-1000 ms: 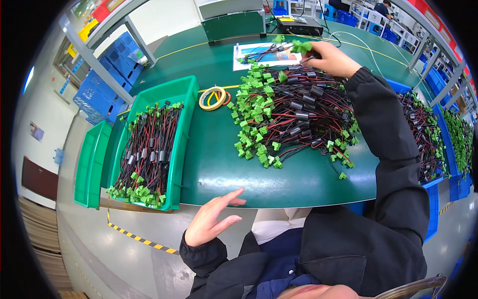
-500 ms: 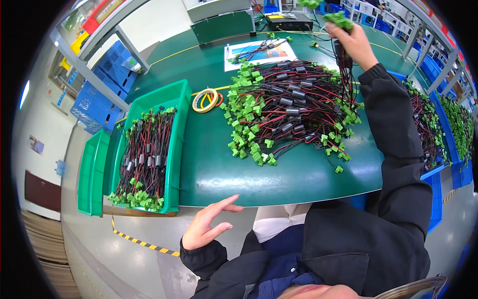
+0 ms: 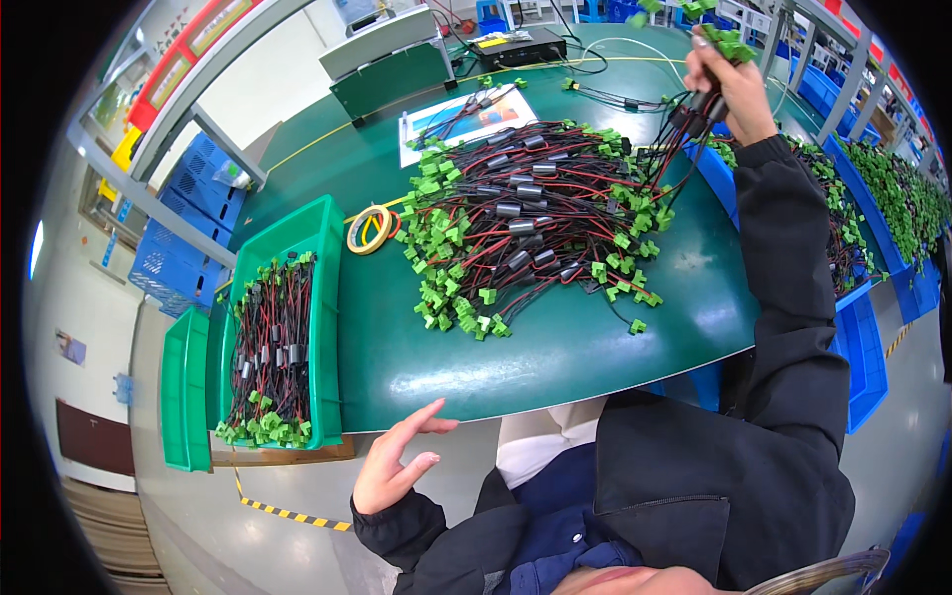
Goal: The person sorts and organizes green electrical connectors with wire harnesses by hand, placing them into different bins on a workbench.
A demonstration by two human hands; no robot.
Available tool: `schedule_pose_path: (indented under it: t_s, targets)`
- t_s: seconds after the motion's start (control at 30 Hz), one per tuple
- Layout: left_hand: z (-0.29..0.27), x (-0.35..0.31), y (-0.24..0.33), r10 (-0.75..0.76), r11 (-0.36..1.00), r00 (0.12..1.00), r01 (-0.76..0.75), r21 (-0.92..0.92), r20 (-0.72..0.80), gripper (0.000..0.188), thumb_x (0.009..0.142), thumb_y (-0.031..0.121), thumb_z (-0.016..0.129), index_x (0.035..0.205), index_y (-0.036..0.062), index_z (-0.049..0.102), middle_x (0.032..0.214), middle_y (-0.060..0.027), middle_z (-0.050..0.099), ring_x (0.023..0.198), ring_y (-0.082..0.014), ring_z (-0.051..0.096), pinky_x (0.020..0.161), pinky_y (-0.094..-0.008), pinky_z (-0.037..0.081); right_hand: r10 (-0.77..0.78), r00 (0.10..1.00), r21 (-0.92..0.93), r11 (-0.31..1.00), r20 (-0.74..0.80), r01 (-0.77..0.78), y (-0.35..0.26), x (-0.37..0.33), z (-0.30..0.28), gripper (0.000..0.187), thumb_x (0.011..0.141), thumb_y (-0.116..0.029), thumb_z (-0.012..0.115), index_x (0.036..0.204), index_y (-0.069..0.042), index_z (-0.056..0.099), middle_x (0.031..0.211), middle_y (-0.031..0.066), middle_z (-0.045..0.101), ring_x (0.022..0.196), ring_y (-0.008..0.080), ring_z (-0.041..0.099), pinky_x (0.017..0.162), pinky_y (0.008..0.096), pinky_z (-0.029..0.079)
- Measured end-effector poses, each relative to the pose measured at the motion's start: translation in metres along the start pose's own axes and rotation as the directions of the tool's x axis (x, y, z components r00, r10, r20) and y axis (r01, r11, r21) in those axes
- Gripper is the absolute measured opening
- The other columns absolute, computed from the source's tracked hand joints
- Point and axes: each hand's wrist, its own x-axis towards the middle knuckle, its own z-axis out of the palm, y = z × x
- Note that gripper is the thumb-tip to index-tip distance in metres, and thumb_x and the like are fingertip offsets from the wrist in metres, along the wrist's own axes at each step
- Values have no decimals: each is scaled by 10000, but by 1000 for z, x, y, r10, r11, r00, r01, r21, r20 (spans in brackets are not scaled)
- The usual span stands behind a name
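My right hand (image 3: 732, 91) is raised at the far right of the green table, closed around a bunch of black-and-red cables (image 3: 694, 117) with green connectors. The bunch's lower ends hang toward a big heap of similar cables (image 3: 531, 213), which have green connectors at both ends and dark cylinders along their middles. My left hand (image 3: 399, 458) hovers near the table's front edge, fingers stretched and apart, holding nothing. To its left, a green bin (image 3: 325, 327) holds more of these cables laid lengthwise.
Rolls of tape (image 3: 369, 230) lie between bin and heap. Behind the heap are a printed sheet (image 3: 416, 149) with a few cables on it and a black box (image 3: 521, 48). Blue bins (image 3: 858, 347) of cables stand at right. A second green bin (image 3: 186, 387) is far left.
My right hand has carried the cable bunch further right, away from the heap. The whole view has shifted a little. My left hand keeps its open pose.
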Motion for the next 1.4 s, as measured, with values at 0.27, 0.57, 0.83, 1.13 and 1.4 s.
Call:
schedule_pose_path:
  t_s: [0.27,0.57,0.83,1.13,1.4]
  targets:
    - [6,3,10,-46,999,999,46,9,5,583,684,13,532,1239,16,356,1033,-142,564,976,-246,527,901,-332,344,-12,972,-144,989,-234,-23,2,-31,-55,208,832,-82,498,1004,34,519,756,64,568,569,97,474,610,257,452]
    - [11,15,19,-4,998,998,0,61,64,577,703,57,555,1244,28,355,1049,-126,557,967,-233,518,883,-325,351,-374,787,-174,927,-491,332,-52,-66,-21,166,869,-73,425,973,39,489,739,62,514,520,66,353,510,216,314]
    - [20,16,26,-32,997,998,28,70,55,629,631,45,484,1242,-7,344,1028,-143,563,988,-228,514,923,-327,320,-234,901,55,961,-365,271,-95,-99,-33,184,875,-78,407,920,72,502,663,15,389,583,80,321,545,204,276]
    - [19,36,41,165,979,980,-176,103,110,553,711,133,569,1221,17,388,1067,-124,550,989,-248,506,876,-329,355,195,961,380,888,196,-258,-151,-170,46,625,853,-34,420,1313,5,-3,679,-3,321,501,14,251,371,140,231]
    - [136,101,60,196,813,968,-251,-525,-159,645,768,122,570,1286,-23,215,1245,-162,371,1107,-217,415,911,-342,337,254,950,-49,967,183,-249,-20,-213,168,430,771,-99,552,1174,-45,409,772,12,493,688,104,451,603,231,371]
